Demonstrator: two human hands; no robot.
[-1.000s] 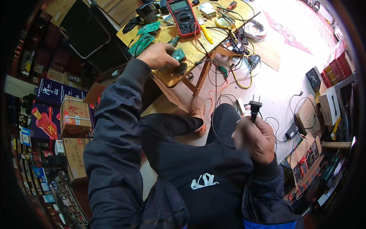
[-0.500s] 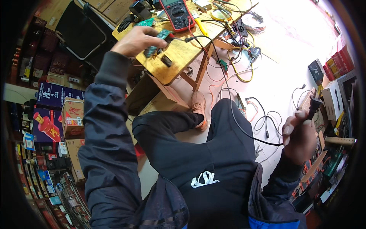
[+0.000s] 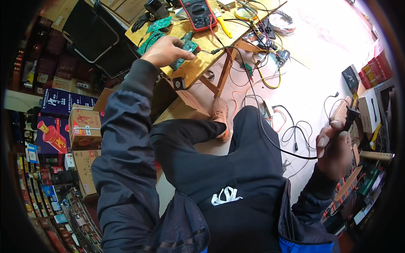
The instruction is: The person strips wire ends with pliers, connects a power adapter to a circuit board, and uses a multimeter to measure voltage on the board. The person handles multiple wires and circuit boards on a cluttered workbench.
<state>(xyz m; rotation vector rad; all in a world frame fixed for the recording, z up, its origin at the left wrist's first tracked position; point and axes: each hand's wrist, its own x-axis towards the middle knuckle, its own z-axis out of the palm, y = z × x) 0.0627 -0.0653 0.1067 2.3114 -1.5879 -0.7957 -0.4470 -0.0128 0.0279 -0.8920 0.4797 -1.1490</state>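
My left hand (image 3: 165, 51) is at the near part of the yellow table, closed around a green circuit board (image 3: 186, 49) with its thumb over it; the other fingers are partly hidden. Beside the board's right edge is a small red part, close to the black connector end of a power cord (image 3: 274, 145). The cord runs down past my knee to my right hand (image 3: 334, 152). That hand is raised at the right, its fingers closed on the cord's black plug (image 3: 351, 116). A small dark square part (image 3: 179, 82) sits by the table corner.
A red multimeter (image 3: 197, 12), more green boards (image 3: 158, 25) and a yellow-handled tool (image 3: 223, 27) lie on the table (image 3: 204, 63). Cables (image 3: 291, 133) and a drill-like tool (image 3: 282, 57) are on the floor. Cartons (image 3: 85, 126) stand left; an open box (image 3: 181, 107) stands beneath the table.
My left hand has moved slightly right and lower with the board, which is now turned flatter. The dark square part is nearer the table corner. My right hand still grips the plug.
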